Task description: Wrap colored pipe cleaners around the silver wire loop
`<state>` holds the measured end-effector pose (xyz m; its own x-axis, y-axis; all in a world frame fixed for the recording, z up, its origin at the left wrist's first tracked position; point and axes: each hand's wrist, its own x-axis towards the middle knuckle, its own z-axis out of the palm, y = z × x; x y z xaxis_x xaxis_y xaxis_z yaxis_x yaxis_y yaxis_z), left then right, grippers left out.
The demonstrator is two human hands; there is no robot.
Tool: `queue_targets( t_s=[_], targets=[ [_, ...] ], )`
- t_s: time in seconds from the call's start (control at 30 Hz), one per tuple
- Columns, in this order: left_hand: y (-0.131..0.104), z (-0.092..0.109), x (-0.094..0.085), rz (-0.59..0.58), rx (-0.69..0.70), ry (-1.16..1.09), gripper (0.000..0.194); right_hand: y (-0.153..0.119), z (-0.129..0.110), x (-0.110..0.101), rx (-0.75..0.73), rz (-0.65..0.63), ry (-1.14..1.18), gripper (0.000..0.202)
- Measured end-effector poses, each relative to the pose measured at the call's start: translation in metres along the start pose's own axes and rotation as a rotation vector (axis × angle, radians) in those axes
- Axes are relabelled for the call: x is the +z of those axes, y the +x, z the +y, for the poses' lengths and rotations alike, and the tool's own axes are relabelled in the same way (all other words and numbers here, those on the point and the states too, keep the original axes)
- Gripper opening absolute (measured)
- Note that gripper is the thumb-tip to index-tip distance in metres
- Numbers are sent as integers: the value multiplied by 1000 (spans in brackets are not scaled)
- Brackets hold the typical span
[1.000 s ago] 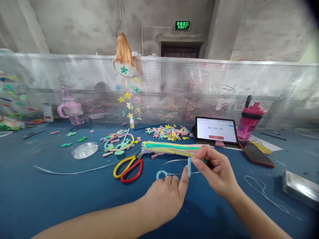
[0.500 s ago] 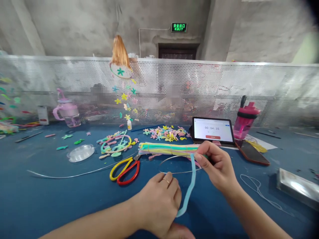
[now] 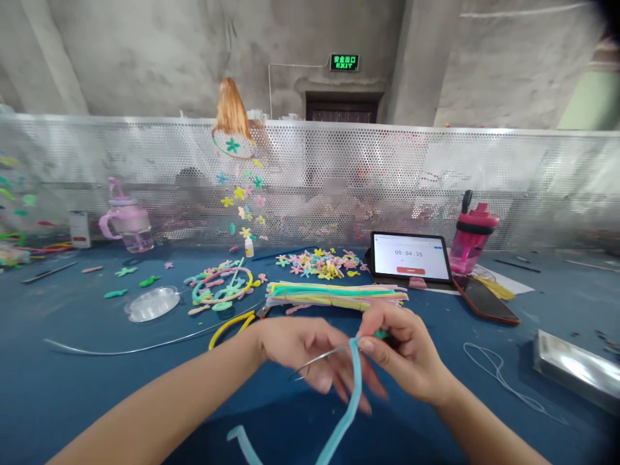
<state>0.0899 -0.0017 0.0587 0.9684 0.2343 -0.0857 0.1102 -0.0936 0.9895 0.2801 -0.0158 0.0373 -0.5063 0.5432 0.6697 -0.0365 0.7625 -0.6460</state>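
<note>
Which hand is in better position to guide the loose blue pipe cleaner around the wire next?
Probably the left hand. The right hand pinches the light blue pipe cleaner against the wire ring, while the left's open fingers are beside the hanging strand.

1. The scene is evenly and fairly brightly lit by soft light; shadows on the blue table (image 3: 97, 387) are faint and diffuse.
2. The exit sign (image 3: 344, 62) glows green, and the tablet (image 3: 411, 256) screen is bright white but readable.
3. The left hand (image 3: 310, 352) is smeared by motion blur, especially its fingers.
4. The perforated metal screen (image 3: 436, 181) shows pale sheen.
5. Wide-angle distortion bends the edges; the right corners darken.
</note>
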Motion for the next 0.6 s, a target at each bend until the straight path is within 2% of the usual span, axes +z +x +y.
queue_targets(
  t_s=[0.07, 0.1, 0.17, 0.3, 0.37, 0.43, 0.5, 0.6],
  targets=[
    [16, -6, 0, -376, -31, -38, 59, 0, 1, 2, -25, -17, -18, 14],
    [24, -11, 0, -501, -8, -53, 61, 0, 1, 2, -30, -34, -28, 13],
    [38, -24, 1, -594, 99, -86, 54, 0, 2, 3, -23, -72, -44, 12],
    [48, -52, 5, -491, 273, -140, 32, -1, 4, 4, -14, -113, -71, 10],
    [43, -57, 7, -472, 260, -116, 28, -1, 3, 4, -18, -108, -60, 10],
    [33, -56, 7, -418, 213, -63, 34, 0, 2, 3, -18, -83, -35, 10],
    [20, -52, 7, -252, 176, -32, 43, 0, 1, 2, -25, -58, -13, 11],
    [1, -45, 2, 101, 148, -49, 51, 1, -1, 1, -29, -53, 2, 9]
  ],
)
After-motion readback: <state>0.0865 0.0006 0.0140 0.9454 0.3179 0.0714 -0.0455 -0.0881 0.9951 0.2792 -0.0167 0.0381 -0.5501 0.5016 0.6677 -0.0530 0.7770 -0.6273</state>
